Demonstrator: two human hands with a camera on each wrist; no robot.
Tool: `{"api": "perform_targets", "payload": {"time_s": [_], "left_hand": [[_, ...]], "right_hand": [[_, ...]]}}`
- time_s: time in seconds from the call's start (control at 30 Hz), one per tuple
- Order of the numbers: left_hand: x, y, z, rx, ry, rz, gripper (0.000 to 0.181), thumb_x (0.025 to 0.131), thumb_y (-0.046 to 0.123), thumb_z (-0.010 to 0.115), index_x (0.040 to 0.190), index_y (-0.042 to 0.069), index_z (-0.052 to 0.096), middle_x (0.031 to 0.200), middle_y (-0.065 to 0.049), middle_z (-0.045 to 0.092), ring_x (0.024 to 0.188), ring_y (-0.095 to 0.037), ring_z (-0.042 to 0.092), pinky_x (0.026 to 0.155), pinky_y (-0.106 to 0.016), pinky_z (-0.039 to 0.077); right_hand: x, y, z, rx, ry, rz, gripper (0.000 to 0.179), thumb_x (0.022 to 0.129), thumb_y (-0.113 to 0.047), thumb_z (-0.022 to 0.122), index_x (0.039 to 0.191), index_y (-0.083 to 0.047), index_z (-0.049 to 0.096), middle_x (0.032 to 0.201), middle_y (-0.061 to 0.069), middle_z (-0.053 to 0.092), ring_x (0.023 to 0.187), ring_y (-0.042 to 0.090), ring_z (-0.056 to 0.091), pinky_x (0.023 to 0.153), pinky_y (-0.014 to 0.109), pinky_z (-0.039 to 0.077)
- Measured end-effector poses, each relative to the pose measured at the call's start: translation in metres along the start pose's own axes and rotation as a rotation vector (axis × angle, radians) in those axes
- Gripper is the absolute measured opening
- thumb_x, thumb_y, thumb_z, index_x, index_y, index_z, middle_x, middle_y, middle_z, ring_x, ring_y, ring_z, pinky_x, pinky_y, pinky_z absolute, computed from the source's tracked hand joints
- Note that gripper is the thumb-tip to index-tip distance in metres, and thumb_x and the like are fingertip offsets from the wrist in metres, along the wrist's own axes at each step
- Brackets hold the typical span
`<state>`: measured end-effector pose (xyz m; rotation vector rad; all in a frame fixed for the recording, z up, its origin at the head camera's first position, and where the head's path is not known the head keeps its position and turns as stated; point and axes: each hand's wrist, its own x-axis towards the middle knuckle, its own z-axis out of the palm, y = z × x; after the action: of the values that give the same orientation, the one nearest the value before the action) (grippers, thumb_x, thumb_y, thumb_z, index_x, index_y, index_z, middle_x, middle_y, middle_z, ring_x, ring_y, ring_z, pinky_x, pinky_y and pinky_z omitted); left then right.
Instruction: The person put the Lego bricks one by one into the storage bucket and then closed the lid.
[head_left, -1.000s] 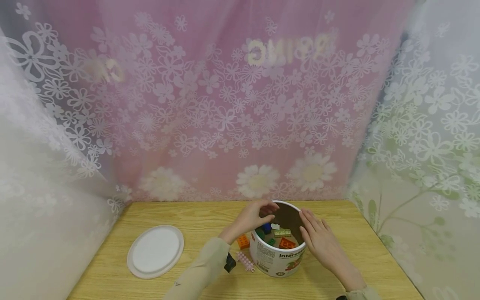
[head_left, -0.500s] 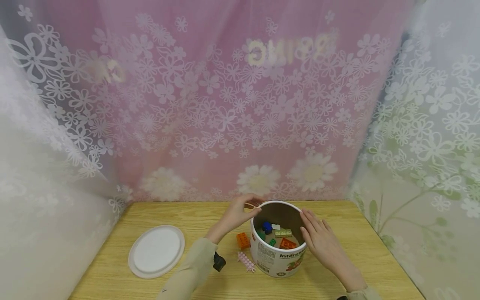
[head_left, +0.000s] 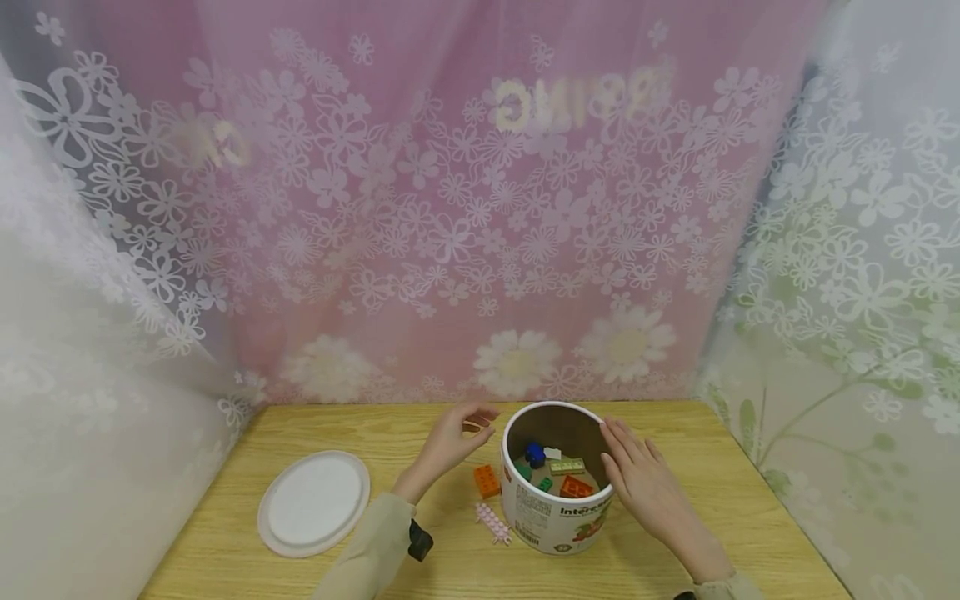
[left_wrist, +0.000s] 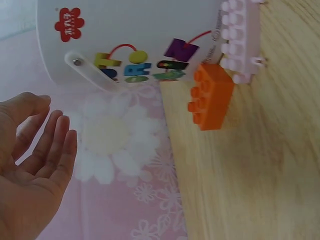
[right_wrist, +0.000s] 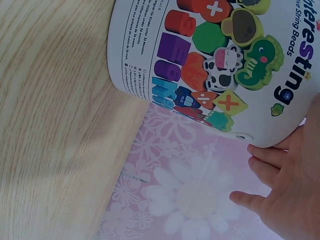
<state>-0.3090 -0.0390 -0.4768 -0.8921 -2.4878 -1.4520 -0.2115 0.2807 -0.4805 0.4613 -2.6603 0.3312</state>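
A white printed bucket [head_left: 551,525] stands upright on the table, and inside lie several toy bricks: a blue piece [head_left: 535,455], a white one, a pale yellow-green brick [head_left: 567,467], green ones and a red-orange brick [head_left: 576,487]. My right hand [head_left: 641,483] rests its straight fingers on the bucket's right rim. My left hand [head_left: 450,442] hangs in the air left of the bucket, apart from it, fingers loosely bent around nothing. Below it on the table are an orange brick [left_wrist: 212,97] and a pink studded piece [left_wrist: 242,40], both beside the bucket.
A round white lid [head_left: 313,503] lies flat on the left of the wooden table [head_left: 405,421]. Flowered pink cloth [head_left: 450,250] hangs behind the table, with pale flowered cloth on both sides.
My left hand has come out from over the bucket and moved left, away from its rim. The right hand has stayed on the rim, and the bucket stands where it was.
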Motion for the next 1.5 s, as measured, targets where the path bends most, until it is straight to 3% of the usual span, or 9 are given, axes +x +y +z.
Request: {"api": "perform_targets", "payload": {"time_s": [0.27,0.63,0.87,1.0,1.27,1.5], "left_hand": [[-0.011,-0.022,0.005,0.026,-0.069,-0.003,0.023,0.097,0.009,0.069,0.12,0.006,0.07,0.116,-0.013,0.071,0.099,-0.024,0.07,0.085,-0.034,0.06],[-0.023,-0.048,0.021,0.094,-0.208,-0.024,0.018,0.096,0.008,0.069,0.114,0.002,0.071,0.111,-0.012,0.072,0.102,-0.03,0.069,0.087,-0.038,0.06],[-0.026,-0.051,0.025,0.15,-0.286,-0.084,0.015,0.095,0.008,0.072,0.109,0.009,0.075,0.112,-0.005,0.073,0.107,-0.024,0.067,0.092,-0.038,0.057],[-0.027,-0.051,0.025,0.199,-0.33,-0.083,0.016,0.094,0.01,0.074,0.109,0.012,0.077,0.114,-0.003,0.074,0.11,-0.021,0.067,0.096,-0.038,0.056],[-0.03,-0.053,0.019,0.26,-0.362,-0.077,0.028,0.086,0.002,0.074,0.112,0.013,0.077,0.12,-0.003,0.071,0.12,-0.025,0.062,0.105,-0.045,0.049],[-0.032,-0.054,0.017,0.285,-0.362,-0.069,0.03,0.081,0.002,0.081,0.108,0.014,0.078,0.114,0.0,0.071,0.115,-0.024,0.063,0.104,-0.044,0.05]], "right_hand": [[-0.001,0.001,0.001,0.008,-0.025,0.014,0.053,0.11,-0.032,0.044,0.152,0.0,0.043,0.158,0.017,0.041,0.146,0.037,0.037,0.113,0.066,0.03],[0.001,-0.002,-0.002,-0.001,-0.009,-0.001,0.052,0.109,-0.029,0.047,0.152,0.0,0.044,0.157,0.017,0.042,0.145,0.036,0.039,0.112,0.066,0.032],[0.001,-0.002,-0.003,0.003,-0.017,0.001,0.052,0.109,-0.028,0.047,0.153,-0.001,0.043,0.158,0.016,0.041,0.146,0.035,0.037,0.113,0.066,0.031],[0.001,-0.002,-0.003,0.009,-0.019,0.006,0.052,0.109,-0.028,0.046,0.153,-0.001,0.042,0.158,0.016,0.041,0.146,0.035,0.037,0.113,0.066,0.031],[0.001,-0.003,-0.004,0.012,-0.034,0.011,0.053,0.109,-0.029,0.045,0.154,-0.001,0.041,0.159,0.017,0.039,0.147,0.036,0.036,0.114,0.066,0.03],[0.001,-0.003,-0.005,0.006,-0.037,0.012,0.053,0.109,-0.029,0.045,0.154,-0.001,0.041,0.159,0.017,0.039,0.147,0.035,0.036,0.114,0.065,0.03]]}}
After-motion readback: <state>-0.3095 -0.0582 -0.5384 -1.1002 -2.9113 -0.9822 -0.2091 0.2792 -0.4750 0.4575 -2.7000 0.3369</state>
